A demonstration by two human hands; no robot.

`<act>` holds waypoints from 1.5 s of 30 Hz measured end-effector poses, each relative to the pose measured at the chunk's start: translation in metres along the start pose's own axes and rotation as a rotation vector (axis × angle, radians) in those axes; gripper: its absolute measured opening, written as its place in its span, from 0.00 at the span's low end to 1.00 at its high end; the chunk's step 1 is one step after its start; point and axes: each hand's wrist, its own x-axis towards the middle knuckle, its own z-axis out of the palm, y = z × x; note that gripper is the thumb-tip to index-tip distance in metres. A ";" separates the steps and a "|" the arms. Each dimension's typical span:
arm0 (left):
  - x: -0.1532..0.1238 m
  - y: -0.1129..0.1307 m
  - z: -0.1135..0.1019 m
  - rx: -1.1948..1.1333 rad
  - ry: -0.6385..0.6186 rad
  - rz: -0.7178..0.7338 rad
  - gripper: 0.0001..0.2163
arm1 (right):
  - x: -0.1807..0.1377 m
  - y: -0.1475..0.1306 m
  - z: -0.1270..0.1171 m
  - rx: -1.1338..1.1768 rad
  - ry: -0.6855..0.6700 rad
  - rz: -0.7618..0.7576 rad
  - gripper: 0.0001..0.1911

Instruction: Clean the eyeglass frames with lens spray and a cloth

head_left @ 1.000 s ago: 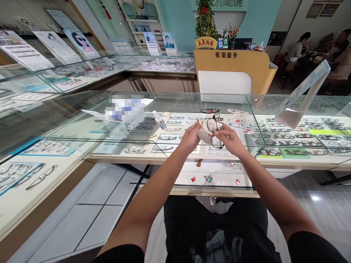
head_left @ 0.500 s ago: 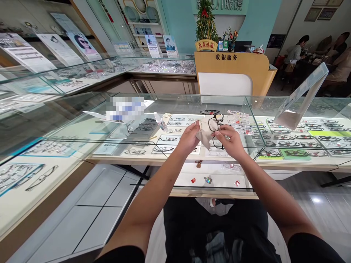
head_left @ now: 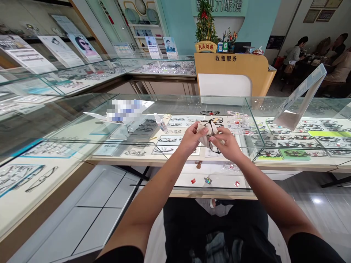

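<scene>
Above the glass counter, my left hand [head_left: 191, 138] is closed on a beige cleaning cloth [head_left: 203, 139]. The cloth wraps around the upper lens of a pair of black-framed eyeglasses [head_left: 214, 148], which stand on end with one lens below the other. My right hand [head_left: 226, 143] pinches the eyeglasses near the middle of the frame, fingers and thumb closed. A small white spray bottle [head_left: 160, 122] stands on the counter to the left of my hands, beside a small beige card [head_left: 166, 117].
Below the glass top [head_left: 175, 106] lie rows of eyeglasses [head_left: 167, 138]. An open booklet [head_left: 95, 116] lies at the left. A slanted sign holder [head_left: 300, 98] stands at the right. Behind is a wooden cashier desk [head_left: 233, 65]. Several people sit at the far right.
My left hand has moved slightly right, bringing the cloth around the upper lens. My right hand has shifted a little left and down with the eyeglasses, which have turned.
</scene>
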 end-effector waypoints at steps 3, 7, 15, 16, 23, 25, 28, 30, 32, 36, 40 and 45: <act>-0.003 0.000 0.004 -0.010 -0.032 -0.027 0.34 | 0.000 -0.002 0.001 0.042 -0.046 0.016 0.29; -0.004 -0.001 0.005 -0.010 -0.087 -0.012 0.32 | 0.002 -0.004 0.002 0.110 -0.085 0.034 0.32; -0.003 -0.010 0.005 0.116 0.007 -0.002 0.33 | -0.001 -0.005 0.004 0.039 -0.069 0.012 0.33; -0.004 -0.011 0.005 0.139 0.034 0.012 0.33 | -0.002 -0.006 0.004 0.034 -0.057 0.017 0.32; -0.003 -0.013 0.000 0.106 0.069 0.028 0.28 | -0.001 -0.006 0.005 -0.038 0.011 0.118 0.26; 0.000 -0.012 -0.003 0.029 0.065 0.024 0.27 | 0.000 -0.001 0.004 -0.017 0.028 0.133 0.25; 0.004 -0.011 -0.008 -0.056 0.108 0.028 0.29 | 0.001 0.005 0.004 0.035 0.049 0.147 0.24; 0.006 -0.010 -0.009 -0.076 0.125 0.033 0.29 | 0.001 0.007 0.004 0.049 0.060 0.161 0.24; 0.007 -0.011 -0.010 -0.080 0.105 0.043 0.28 | 0.000 0.007 0.004 0.034 0.052 0.167 0.24; 0.005 -0.011 -0.008 -0.086 0.074 0.036 0.28 | -0.001 0.009 0.005 -0.002 0.041 0.190 0.24; 0.004 -0.009 -0.006 -0.058 0.045 0.010 0.27 | 0.000 0.008 0.005 0.001 0.042 0.201 0.24; 0.001 -0.007 -0.005 0.038 0.075 0.011 0.29 | 0.000 0.000 0.005 0.003 0.002 0.111 0.27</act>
